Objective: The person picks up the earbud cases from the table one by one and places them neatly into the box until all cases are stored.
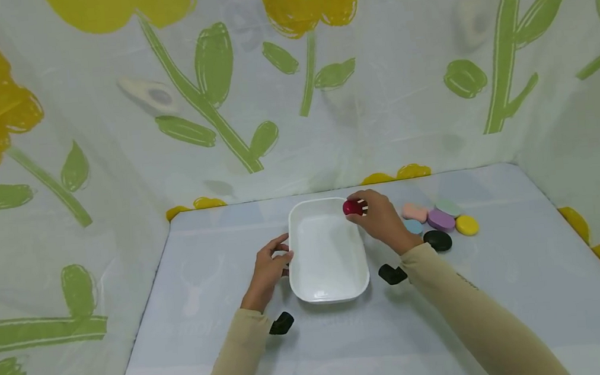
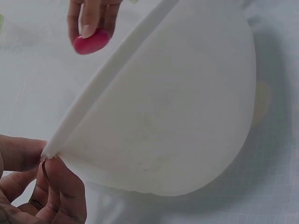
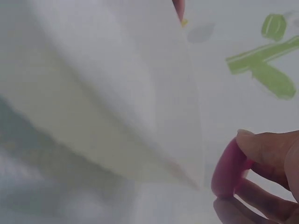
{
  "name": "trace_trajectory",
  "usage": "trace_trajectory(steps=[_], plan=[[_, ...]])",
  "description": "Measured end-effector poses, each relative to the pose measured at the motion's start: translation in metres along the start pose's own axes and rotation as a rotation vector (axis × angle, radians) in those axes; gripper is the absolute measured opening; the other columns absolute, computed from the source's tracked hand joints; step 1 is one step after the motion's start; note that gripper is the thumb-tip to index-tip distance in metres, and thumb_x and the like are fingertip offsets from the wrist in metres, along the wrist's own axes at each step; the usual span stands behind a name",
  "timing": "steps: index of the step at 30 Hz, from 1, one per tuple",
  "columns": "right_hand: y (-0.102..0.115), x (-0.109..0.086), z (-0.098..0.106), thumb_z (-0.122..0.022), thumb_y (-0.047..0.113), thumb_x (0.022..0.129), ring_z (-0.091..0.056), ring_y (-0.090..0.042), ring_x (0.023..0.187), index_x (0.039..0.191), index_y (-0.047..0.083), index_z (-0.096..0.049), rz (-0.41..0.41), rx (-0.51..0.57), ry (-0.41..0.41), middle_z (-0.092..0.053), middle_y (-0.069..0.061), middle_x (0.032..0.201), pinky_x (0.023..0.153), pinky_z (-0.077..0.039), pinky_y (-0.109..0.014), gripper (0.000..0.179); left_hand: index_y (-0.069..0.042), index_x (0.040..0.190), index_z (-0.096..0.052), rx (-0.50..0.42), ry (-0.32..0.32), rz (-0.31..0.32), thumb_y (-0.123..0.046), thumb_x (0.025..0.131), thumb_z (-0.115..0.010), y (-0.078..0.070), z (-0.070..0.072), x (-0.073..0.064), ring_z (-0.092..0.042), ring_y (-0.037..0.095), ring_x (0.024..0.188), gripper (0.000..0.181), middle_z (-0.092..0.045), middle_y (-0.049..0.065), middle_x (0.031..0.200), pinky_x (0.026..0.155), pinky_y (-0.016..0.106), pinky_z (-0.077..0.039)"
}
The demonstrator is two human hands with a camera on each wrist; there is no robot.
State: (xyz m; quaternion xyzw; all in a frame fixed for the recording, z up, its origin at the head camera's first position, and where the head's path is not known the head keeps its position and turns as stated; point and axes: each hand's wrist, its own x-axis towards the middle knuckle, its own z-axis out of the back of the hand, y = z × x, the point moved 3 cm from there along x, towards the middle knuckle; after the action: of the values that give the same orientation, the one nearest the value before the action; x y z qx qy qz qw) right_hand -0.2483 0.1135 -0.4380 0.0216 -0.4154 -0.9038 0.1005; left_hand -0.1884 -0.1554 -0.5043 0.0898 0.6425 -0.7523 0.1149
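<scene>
A white rectangular dish [image 1: 327,256] with rounded corners sits on the table, its inside bare. At its left side my left hand [image 1: 270,270] pinches the rim between thumb and fingers; the left wrist view shows this grip up close on the dish [image 2: 159,112]. My right hand [image 1: 380,216] holds a smooth red soap bar [image 1: 352,207] by thumb and fingertips, over the dish's far right corner. From the right wrist, the soap bar [image 3: 229,172] appears beside the dish wall [image 3: 140,93], with a small gap between them.
Right of the dish lies a cluster of several soap bars: pink [image 1: 414,212], purple [image 1: 441,220], pale green [image 1: 447,207], yellow [image 1: 466,225], black [image 1: 437,240] and a partly hidden blue one [image 1: 413,226]. A flower-patterned curtain [image 1: 400,107] stands behind the table [image 1: 204,315].
</scene>
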Motion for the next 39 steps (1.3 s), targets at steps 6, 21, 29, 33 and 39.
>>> trace_trajectory(steps=[6, 21, 29, 33, 39], plan=[[0.021, 0.004, -0.012, -0.079, 0.009, 0.096, -0.066, -0.039, 0.119, 0.136, -0.001, -0.065, 0.03, 0.034, 0.053, -0.065, -0.021, 0.134, 0.097, -0.06, -0.048, 0.044, -0.012, 0.152, -0.058, -0.003, 0.006, -0.013, -0.004, 0.104, -0.065, -0.001, -0.002, -0.001, -0.064, 0.015, 0.081, 0.05, -0.058, 0.014, 0.123, 0.063, 0.029, -0.056], [0.031, 0.027, -0.049, -0.079, 0.015, 0.097, -0.065, -0.032, 0.115, 0.135, 0.0, -0.066, -0.04, -0.052, 0.176, -0.068, -0.017, 0.132, 0.097, -0.058, -0.04, 0.043, -0.01, 0.151, -0.059, -0.002, -0.004, -0.011, -0.004, 0.103, -0.066, -0.001, -0.006, -0.002, -0.065, 0.014, 0.081, 0.049, -0.058, 0.014, 0.123, 0.062, 0.028, -0.055], [0.026, 0.035, -0.063, -0.079, 0.021, 0.097, -0.067, -0.028, 0.105, 0.127, 0.0, -0.07, -0.049, -0.076, 0.171, -0.072, -0.017, 0.122, 0.089, -0.059, -0.037, 0.038, -0.009, 0.151, -0.059, 0.015, -0.007, -0.019, -0.004, 0.103, -0.066, 0.001, -0.008, -0.001, -0.064, 0.017, 0.081, 0.049, -0.059, 0.015, 0.123, 0.062, 0.028, -0.055], [0.025, 0.038, -0.069, -0.08, 0.023, 0.097, -0.066, -0.028, 0.104, 0.129, -0.001, -0.069, -0.079, -0.07, 0.161, -0.072, -0.018, 0.121, 0.091, -0.059, -0.037, 0.04, -0.011, 0.151, -0.06, 0.018, -0.012, -0.013, -0.004, 0.103, -0.066, 0.001, -0.007, -0.001, -0.064, 0.017, 0.08, 0.049, -0.059, 0.014, 0.123, 0.062, 0.028, -0.055], [0.024, 0.039, -0.076, -0.077, 0.017, 0.098, -0.067, -0.033, 0.109, 0.127, -0.004, -0.068, -0.089, -0.027, 0.135, -0.071, -0.021, 0.121, 0.095, -0.058, -0.041, 0.036, -0.01, 0.15, -0.06, 0.017, -0.018, -0.011, -0.003, 0.103, -0.065, 0.0, -0.007, -0.003, -0.063, 0.019, 0.083, 0.048, -0.059, 0.015, 0.124, 0.063, 0.028, -0.056]])
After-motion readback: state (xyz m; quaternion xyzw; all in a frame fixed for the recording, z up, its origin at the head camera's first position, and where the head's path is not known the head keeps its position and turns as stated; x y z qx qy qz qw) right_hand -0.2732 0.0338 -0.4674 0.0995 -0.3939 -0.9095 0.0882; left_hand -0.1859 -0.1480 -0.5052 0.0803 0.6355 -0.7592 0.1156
